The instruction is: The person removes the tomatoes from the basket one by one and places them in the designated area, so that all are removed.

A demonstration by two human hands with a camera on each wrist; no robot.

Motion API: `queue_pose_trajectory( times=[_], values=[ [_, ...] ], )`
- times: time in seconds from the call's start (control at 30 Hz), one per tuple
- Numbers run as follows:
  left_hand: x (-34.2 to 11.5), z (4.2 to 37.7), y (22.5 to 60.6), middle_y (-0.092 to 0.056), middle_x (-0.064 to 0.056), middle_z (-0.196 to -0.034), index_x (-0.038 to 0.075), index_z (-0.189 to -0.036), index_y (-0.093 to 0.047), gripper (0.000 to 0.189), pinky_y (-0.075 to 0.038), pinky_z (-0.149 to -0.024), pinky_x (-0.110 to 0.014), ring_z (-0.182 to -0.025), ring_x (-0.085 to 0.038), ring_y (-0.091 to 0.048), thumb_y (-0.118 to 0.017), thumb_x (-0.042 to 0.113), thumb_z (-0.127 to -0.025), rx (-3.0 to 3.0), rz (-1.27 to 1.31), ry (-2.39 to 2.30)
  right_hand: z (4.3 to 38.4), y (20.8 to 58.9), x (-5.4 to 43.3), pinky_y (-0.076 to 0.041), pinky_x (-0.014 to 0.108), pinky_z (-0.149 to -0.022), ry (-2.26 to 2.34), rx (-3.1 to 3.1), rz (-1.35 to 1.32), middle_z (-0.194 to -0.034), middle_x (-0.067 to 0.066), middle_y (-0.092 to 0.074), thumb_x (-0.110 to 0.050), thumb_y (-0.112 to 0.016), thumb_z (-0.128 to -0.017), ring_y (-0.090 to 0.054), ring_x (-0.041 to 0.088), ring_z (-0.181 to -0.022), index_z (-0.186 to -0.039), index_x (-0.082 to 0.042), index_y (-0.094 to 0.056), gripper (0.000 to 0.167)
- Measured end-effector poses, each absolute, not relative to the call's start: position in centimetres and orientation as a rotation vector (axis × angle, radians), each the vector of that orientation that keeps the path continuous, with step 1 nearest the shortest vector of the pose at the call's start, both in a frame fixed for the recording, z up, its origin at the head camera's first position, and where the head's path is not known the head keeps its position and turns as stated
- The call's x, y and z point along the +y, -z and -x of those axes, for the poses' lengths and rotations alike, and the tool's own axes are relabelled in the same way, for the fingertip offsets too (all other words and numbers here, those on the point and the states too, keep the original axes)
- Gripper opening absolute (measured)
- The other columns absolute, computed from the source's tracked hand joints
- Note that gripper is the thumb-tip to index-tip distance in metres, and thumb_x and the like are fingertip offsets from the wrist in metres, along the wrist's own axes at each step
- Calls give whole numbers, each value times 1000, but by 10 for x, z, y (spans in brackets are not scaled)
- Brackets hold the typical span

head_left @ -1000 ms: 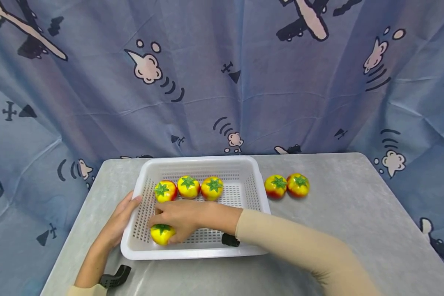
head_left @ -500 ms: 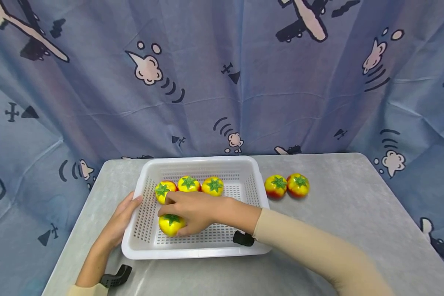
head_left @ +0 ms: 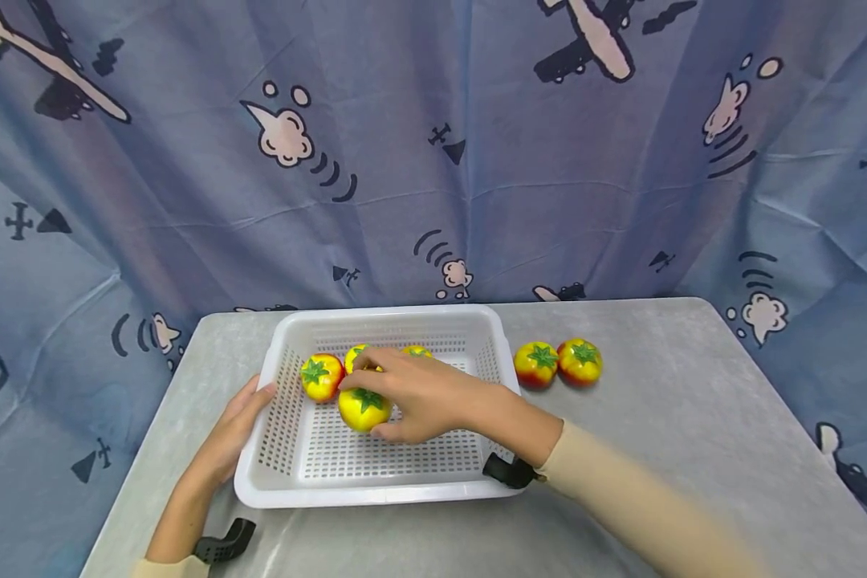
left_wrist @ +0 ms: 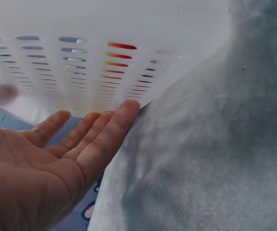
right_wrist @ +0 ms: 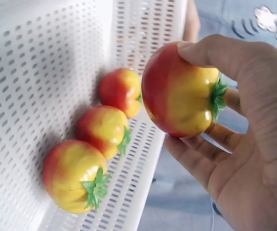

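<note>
My right hand (head_left: pixel 433 397) pinches a red-and-yellow tomato (head_left: pixel 364 411) with a green leafy top. In the right wrist view the thumb lies on one side of this tomato (right_wrist: pixel 177 96) and fingers on the other, apart from the basket floor. Below is a white perforated plastic basket (head_left: pixel 383 495). Three similar tomatoes stand in a row along its far side: the left one (head_left: pixel 321 379) shows fully, while my right hand partly covers the middle one (head_left: pixel 356 356) and the right one (head_left: pixel 417 351). My left hand (head_left: pixel 227 433) touches the basket's left wall with nearly straight fingers (left_wrist: pixel 104 139).
Right of the basket, two more tomatoes, one nearer (head_left: pixel 536 365) and one farther right (head_left: pixel 580 362), sit side by side on the grey table (head_left: pixel 665 417). A blue curtain (head_left: pixel 376 160) with printed airplanes hangs behind the table.
My right hand has moved right and toward the far side, carrying the tomato from the basket's near left part to just before the row. The left hand and basket stay put.
</note>
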State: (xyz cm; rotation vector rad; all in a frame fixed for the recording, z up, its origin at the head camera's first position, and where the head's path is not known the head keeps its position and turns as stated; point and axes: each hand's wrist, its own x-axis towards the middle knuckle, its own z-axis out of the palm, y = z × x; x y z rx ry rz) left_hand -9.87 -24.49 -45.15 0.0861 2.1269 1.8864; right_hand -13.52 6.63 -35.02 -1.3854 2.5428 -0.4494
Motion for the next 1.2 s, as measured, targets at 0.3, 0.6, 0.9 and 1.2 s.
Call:
queue_pose_trajectory(
  times=[0.3, 0.6, 0.9, 1.2],
  values=[
    [-248, 98, 450, -36, -44, -157, 7, -170, -5, 66, -67, -91, -53, -128, -48, -63, -27, 40, -117, 2138, -76, -1883, 130, 346, 86, -55, 37, -114, 700, 2639, 1292, -154, 1, -51, -33, -80, -93, -54, 18, -135, -151, -27, -56, 63],
    [-246, 99, 451, -36, -43, -158, 7, -170, -5, 67, -67, -91, -51, -127, -45, -63, -28, 40, -117, 2138, -84, -1884, 123, 346, 114, -58, 40, -111, 825, 2707, 1179, -154, 1, -50, -30, -80, -93, -54, 20, -135, -153, -29, -54, 65],
    [-243, 100, 453, -34, -42, -159, 8, -170, -4, 67, -66, -93, -53, -131, -49, -59, -29, 40, -117, 2121, -98, -1895, 118, 350, 139, -58, 45, -112, 880, 2808, 1104, -154, 0, -51, -30, -84, -91, -52, 23, -141, -152, -27, -56, 67],
    [-244, 100, 452, -33, -42, -160, 10, -171, -4, 67, -67, -93, -53, -130, -47, -61, -28, 41, -117, 2104, -94, -1893, 108, 345, 158, -57, 48, -112, 950, 2884, 1070, -154, 3, -51, -26, -85, -89, -52, 24, -141, -151, -25, -58, 67]
  ],
)
